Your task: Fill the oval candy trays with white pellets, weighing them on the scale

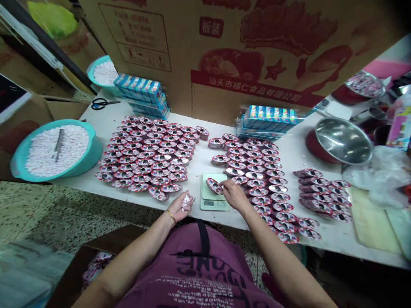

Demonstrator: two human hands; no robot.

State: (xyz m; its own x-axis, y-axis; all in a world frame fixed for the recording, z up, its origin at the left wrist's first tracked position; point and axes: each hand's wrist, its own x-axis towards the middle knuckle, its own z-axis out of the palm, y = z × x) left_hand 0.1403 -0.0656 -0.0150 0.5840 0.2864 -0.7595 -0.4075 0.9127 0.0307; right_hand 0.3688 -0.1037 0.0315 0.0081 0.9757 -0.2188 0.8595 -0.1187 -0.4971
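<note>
At the front edge of the white tabletop (199,156), my left hand (178,208) is cupping white pellets (186,202), my right hand (236,196) pinching a red-rimmed oval pouch (213,186) over a pale-green scale (221,206).

Over there, a scale (220,204) sits between 2 groups of packets (145,161). Behind them stands a carton (224,105); left, a basin (95,152).

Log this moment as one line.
left hand: holding white pieces | right hand: holding packet | scale: beneath packet, contact unclear | teal tub: holds white pieces
</note>
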